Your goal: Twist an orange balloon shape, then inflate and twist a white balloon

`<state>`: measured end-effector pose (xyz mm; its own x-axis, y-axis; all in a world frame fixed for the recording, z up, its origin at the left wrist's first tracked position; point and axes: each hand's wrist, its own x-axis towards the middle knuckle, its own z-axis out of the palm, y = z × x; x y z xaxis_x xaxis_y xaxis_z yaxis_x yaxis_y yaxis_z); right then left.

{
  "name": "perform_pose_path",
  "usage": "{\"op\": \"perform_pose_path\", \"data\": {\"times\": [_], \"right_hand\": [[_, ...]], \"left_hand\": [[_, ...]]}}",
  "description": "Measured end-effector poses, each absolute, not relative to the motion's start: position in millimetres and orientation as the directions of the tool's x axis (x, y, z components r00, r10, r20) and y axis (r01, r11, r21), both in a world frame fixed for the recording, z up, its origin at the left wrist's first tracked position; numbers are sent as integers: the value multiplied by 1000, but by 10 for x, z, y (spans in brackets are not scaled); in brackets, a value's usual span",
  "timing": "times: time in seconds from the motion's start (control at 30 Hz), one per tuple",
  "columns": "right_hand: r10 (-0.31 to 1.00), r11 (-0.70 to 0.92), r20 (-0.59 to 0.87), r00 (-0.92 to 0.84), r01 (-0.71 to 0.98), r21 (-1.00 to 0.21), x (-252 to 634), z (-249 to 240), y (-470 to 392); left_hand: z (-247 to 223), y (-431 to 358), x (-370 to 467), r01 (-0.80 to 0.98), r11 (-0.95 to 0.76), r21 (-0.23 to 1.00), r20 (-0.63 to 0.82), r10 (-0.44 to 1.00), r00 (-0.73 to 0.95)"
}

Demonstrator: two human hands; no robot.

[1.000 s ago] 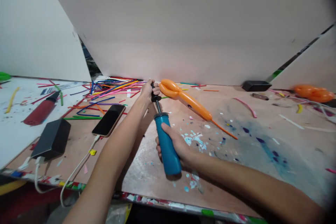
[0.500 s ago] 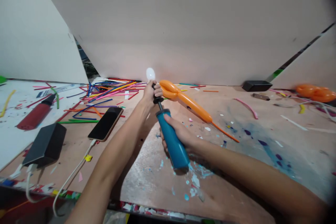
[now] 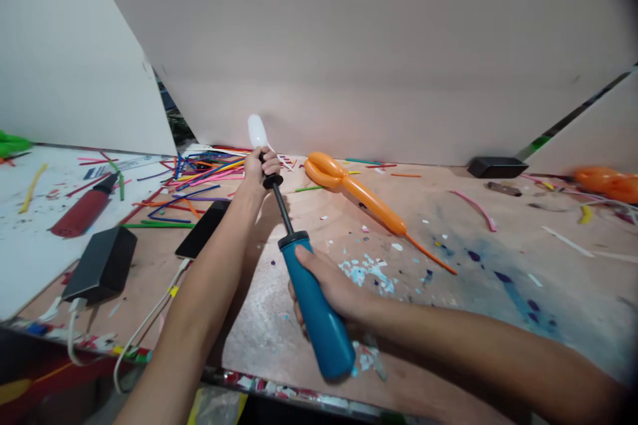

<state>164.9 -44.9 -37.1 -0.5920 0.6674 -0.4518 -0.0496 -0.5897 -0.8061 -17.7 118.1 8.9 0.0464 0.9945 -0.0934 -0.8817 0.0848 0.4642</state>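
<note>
Nearest table edge [image 3: 279,385]: blue pump barrel [image 3: 316,309] gripped by right hand [image 3: 326,285], fingers wrapped shut, mostly hidden behind barrel. Beyond, rod extended; left hand [image 3: 262,166] clenched on nozzle end, white balloon [image 3: 257,131] neck hidden. Bare tabletop right of fingers.

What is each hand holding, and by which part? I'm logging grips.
The right hand grips the blue pump by its barrel; the left hand grips its black nozzle end, where a white balloon swells.

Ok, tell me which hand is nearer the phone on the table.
Left. The left hand grips the pump's nozzle end just up and right of the phone, whose near end its forearm covers. The right hand holds the blue pump barrel, farther right.
</note>
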Motion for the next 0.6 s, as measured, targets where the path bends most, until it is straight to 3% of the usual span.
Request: {"op": "perform_pose_path", "data": {"times": [0.17, 0.3, 0.4, 0.6], "right_hand": [[781, -455, -349, -517, -91, -886, 1739, 18, -84], [815, -483, -359, -455, -189, -855, 1746, 189, -386], [799, -501, -362, -480, -199, -842, 1817, 168, -705], [769, -522, -430, -473, -76, -850, 1960, 164, -611]], "left_hand": [[401, 1015, 334, -844, 46, 535, -28, 999, 37], [744, 1047, 430, -797, 125, 591, -122, 990, 65], [892, 1000, 342, -802, 106, 587, -93, 994, 64], [536, 614, 608, -794, 112, 597, -105, 993, 62]]}}
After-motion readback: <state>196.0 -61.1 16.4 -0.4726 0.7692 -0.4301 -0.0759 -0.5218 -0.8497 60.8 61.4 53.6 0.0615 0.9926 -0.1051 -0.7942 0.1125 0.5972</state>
